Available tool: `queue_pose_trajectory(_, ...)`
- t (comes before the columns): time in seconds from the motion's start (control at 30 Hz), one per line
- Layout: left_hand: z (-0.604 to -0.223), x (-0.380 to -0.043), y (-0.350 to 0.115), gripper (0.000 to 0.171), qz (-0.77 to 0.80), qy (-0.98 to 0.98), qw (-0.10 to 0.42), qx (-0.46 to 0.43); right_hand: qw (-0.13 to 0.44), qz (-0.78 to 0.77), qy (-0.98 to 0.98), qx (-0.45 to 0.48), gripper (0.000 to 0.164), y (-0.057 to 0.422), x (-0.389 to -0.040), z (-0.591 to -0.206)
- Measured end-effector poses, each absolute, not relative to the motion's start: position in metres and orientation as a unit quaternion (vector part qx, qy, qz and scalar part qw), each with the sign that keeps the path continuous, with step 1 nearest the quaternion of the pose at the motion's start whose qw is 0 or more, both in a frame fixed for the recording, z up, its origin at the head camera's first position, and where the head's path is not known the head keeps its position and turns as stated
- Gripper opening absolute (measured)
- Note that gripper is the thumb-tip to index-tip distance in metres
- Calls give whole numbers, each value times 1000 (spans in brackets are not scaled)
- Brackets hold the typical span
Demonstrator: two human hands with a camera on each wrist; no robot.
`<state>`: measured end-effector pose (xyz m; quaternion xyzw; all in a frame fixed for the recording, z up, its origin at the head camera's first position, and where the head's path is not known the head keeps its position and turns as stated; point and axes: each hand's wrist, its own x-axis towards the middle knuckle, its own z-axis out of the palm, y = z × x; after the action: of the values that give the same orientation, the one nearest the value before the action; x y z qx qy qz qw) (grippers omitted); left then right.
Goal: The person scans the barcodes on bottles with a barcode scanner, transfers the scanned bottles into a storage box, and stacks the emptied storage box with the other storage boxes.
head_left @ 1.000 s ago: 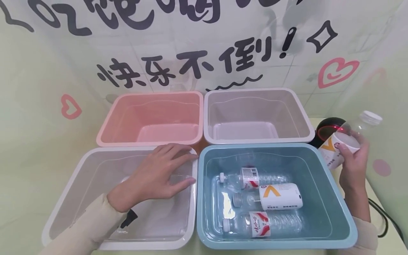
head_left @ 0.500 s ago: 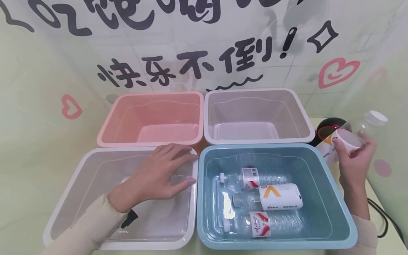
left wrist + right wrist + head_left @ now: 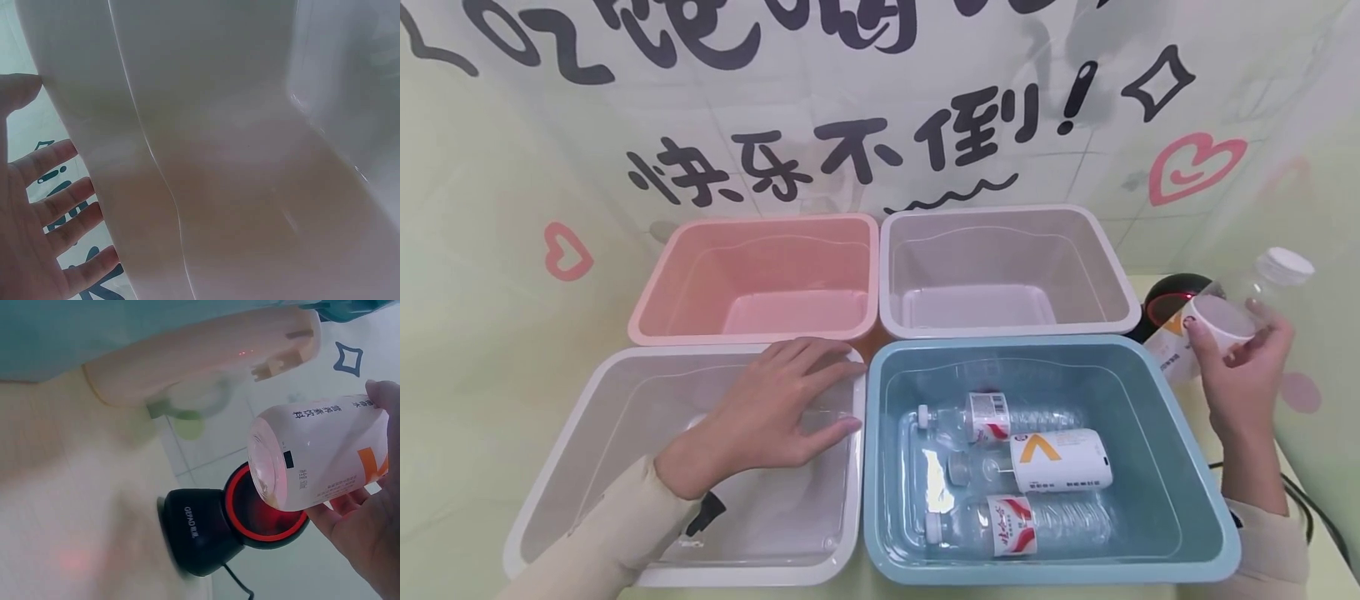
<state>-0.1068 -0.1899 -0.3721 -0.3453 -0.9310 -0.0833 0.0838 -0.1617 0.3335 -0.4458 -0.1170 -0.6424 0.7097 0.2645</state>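
Note:
My right hand (image 3: 1247, 375) grips a clear plastic drink bottle (image 3: 1180, 346) with a white label, orange mark and white cap. The bottle is tilted, cap toward the upper right. Its base (image 3: 269, 465) overlaps the red-lit ring of a black desktop scanner (image 3: 200, 528) in the right wrist view. My left hand (image 3: 767, 412) rests at the rim of the front left light grey bin (image 3: 737, 575), fingers spread, holding nothing. In the left wrist view its fingertips (image 3: 62, 150) are right at the rim. Three bottles, one a white-labelled bottle (image 3: 1063, 462), lie in the blue bin (image 3: 1037, 573).
Behind stand a pink bin (image 3: 760, 250) and a greyish bin (image 3: 1000, 258). A small black item (image 3: 703, 512) shows in the front left bin, partly hidden by my forearm. Black cables (image 3: 1318, 508) lie at the right. A printed sheet (image 3: 850, 100) hangs at the back.
My right hand has shifted to the right with the bottle, whose cap now sits a little farther right and higher. My left hand stays in place.

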Motion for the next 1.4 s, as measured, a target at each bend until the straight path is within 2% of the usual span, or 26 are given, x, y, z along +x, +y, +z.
queue_pose_trajectory(0.27,-373,-107,-190,59,-82,-931,87,-344,262,674,-689,-41,77,335,-161,-424)
queue_pose_trajectory(0.47,-373,-107,-190,59,-87,-930,89,-346,246,541,-804,1,76,338,-163,-398)
queue_pose_trajectory(0.7,-374,-108,-190,59,-88,-929,89,-347,241,490,-832,95,76,334,-172,-374)
queue_pose_trajectory(1.0,-374,-108,-190,59,-89,-930,89,-346,174,415,-886,111,78,319,-184,-348)
queue_pose_trajectory(1.4,-372,-108,-190,59,-91,-929,86,-349,126,344,-917,156,83,295,-202,-326)
